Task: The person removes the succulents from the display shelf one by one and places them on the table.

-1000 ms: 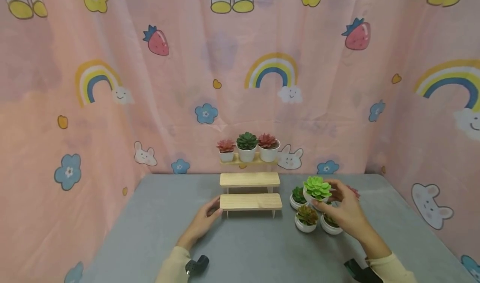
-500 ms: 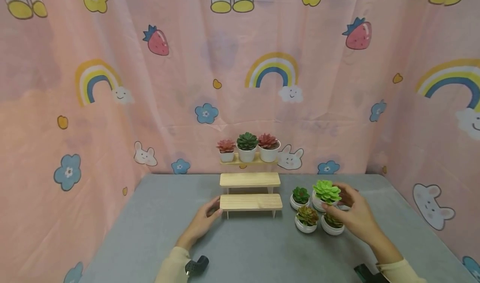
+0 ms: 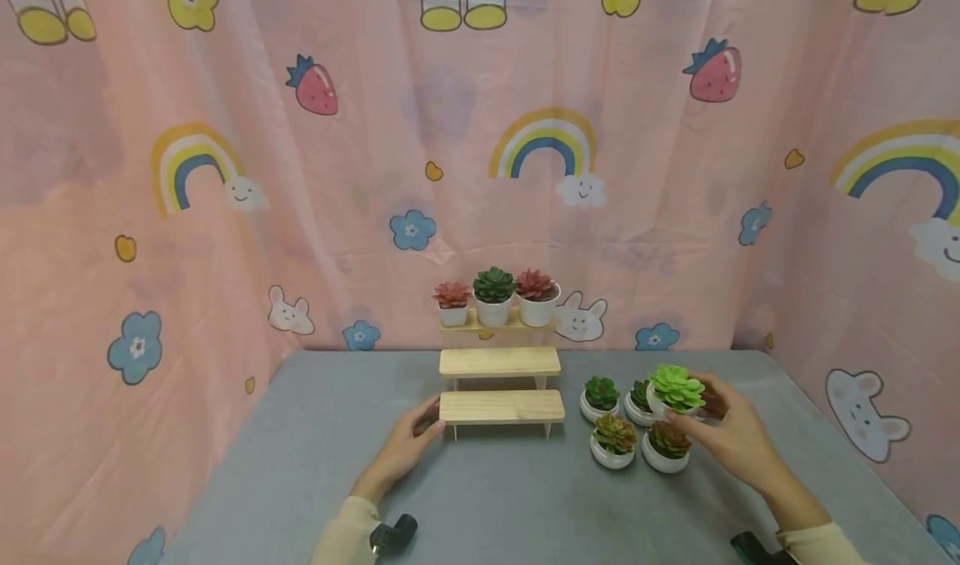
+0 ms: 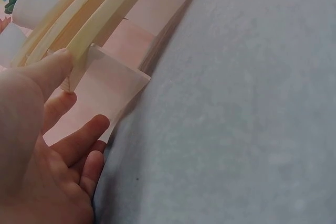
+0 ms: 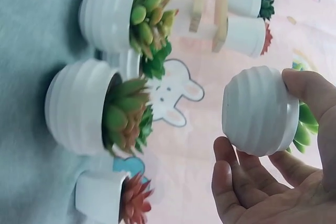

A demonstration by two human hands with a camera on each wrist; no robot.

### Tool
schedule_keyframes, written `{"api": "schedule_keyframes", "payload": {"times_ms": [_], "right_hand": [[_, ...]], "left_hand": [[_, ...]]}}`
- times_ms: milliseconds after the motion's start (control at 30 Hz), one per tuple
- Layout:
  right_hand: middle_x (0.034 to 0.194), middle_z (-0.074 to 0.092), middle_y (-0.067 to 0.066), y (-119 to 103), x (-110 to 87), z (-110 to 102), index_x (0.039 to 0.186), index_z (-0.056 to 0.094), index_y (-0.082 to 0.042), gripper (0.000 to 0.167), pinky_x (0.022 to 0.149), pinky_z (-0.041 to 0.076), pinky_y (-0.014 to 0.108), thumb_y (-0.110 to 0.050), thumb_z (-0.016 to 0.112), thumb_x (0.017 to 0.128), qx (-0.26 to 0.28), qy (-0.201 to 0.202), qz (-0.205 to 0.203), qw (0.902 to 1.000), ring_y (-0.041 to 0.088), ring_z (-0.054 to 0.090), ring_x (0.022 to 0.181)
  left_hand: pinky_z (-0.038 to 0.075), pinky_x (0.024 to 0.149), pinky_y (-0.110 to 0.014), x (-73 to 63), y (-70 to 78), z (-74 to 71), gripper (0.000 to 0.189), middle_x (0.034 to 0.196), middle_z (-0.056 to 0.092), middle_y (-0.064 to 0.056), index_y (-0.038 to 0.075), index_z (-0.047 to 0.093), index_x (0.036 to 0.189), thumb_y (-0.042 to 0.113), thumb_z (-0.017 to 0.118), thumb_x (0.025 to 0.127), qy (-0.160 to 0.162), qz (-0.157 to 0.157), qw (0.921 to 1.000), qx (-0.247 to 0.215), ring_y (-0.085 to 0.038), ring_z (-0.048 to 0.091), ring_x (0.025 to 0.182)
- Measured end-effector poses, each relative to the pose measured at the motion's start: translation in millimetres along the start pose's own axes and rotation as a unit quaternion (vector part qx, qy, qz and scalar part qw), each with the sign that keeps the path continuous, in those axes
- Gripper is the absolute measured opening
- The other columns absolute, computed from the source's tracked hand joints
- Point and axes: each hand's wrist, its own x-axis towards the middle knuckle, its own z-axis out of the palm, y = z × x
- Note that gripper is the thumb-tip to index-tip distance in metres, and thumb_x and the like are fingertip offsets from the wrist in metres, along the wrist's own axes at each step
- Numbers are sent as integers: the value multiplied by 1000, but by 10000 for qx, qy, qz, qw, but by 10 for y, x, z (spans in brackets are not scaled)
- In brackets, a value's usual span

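My left hand point(image 3: 401, 444) pinches the left end of the lowest step of a wooden tiered stand point(image 3: 501, 407); in the left wrist view the thumb lies on the board with a fingertip beneath. The stand's legs point(image 4: 105, 87) are whitish and see-through. My right hand point(image 3: 738, 432) holds a bright green succulent point(image 3: 676, 387) by its white ribbed pot point(image 5: 257, 111), raised above the table, thumb on one side and fingers on the other. Just left of and below it stand potted succulents: dark green point(image 3: 601, 392), another green point(image 3: 641, 397), olive-brown point(image 3: 615, 434) and reddish green point(image 3: 667, 442).
Three potted succulents stand on the top step: small red point(image 3: 452, 294), dark green point(image 3: 493, 283) and larger red point(image 3: 535, 283). A red succulent in a white pot point(image 5: 100, 196) is mostly behind my right hand in the head view. A patterned pink curtain point(image 3: 360, 173) backs the grey table point(image 3: 480, 507).
My right hand has carried the bright green succulent to the right over the group, uncovering the green pot behind and the reddish green one in front. My left hand stays on the stand.
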Motion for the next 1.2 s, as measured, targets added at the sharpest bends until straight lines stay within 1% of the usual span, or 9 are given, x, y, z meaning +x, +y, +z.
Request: {"api": "schedule_keyframes", "payload": {"times_ms": [300, 500, 567, 633, 733, 867, 1033, 1100, 1200], "right_hand": [[133, 53, 35, 173, -37, -138, 145, 42, 8, 70, 72, 49, 13, -23, 76, 92, -79, -61, 236, 9997, -22, 46, 89], [137, 48, 39, 271, -55, -193, 146, 40, 8, 76, 68, 50, 16, -30, 76, 92, -337, -114, 562, 9978, 6, 61, 94], [136, 49, 40, 313, -56, -202, 145, 40, 10, 75, 67, 50, 16, -29, 76, 92, -314, -104, 562, 9979, 3, 61, 92], [136, 49, 40, 358, -59, -207, 144, 41, 10, 74, 67, 50, 15, -27, 77, 91, -253, -79, 549, 9981, -11, 53, 88], [134, 50, 41, 429, -67, -215, 143, 41, 12, 72, 67, 50, 14, -24, 77, 91, -153, -42, 493, 9987, -22, 46, 83], [135, 50, 42, 527, -83, -221, 142, 42, 13, 70, 67, 52, 15, -22, 76, 92, -39, -122, 552, 9984, -23, 47, 84], [140, 45, 42, 649, -101, -209, 144, 38, 12, 72, 68, 54, 17, -26, 74, 94, 51, -348, 861, 9957, -22, 47, 85], [141, 43, 43, 697, -103, -206, 145, 37, 12, 73, 69, 54, 19, -28, 73, 95, 32, -428, 949, 9946, -11, 59, 90], [142, 43, 43, 772, -94, -206, 144, 38, 14, 74, 70, 56, 21, -28, 73, 95, -16, -496, 977, 9940, 24, 70, 102]], "left_hand": [[44, 109, -51, 2, -9, 7, 58, 146, 57, -15, 12, 44, 154, 33, 60, 103, 4, 16, 10000, -69, -33, 52, 136], [41, 110, -53, 0, -25, 9, 60, 148, 55, -14, 13, 42, 155, 39, 58, 103, -47, -73, 10000, 9, -33, 50, 139], [41, 111, -53, 2, -24, 9, 61, 148, 55, -13, 14, 42, 155, 40, 58, 103, -36, -82, 10000, 4, -33, 50, 139], [41, 110, -53, 4, -25, 7, 61, 148, 55, -14, 13, 42, 155, 40, 58, 103, -36, -45, 10000, 1, -33, 50, 138], [42, 110, -53, 9, -27, 12, 60, 147, 56, -15, 12, 42, 155, 38, 58, 103, -23, 13, 10000, 13, -34, 51, 137], [42, 110, -51, 10, -19, 26, 59, 147, 57, -14, 13, 43, 154, 35, 59, 103, 27, -36, 10000, -43, -33, 51, 137], [41, 111, -52, -3, 4, 17, 57, 146, 57, -13, 13, 44, 154, 32, 61, 102, 61, -73, 9998, -152, -32, 52, 136], [41, 111, -52, -7, 13, 11, 57, 145, 58, -13, 13, 45, 153, 30, 61, 102, 63, -52, 9998, -206, -32, 52, 136], [41, 110, -52, -7, 18, 10, 56, 145, 58, -13, 14, 46, 153, 30, 61, 102, 77, -49, 9997, -243, -31, 52, 136]]}}
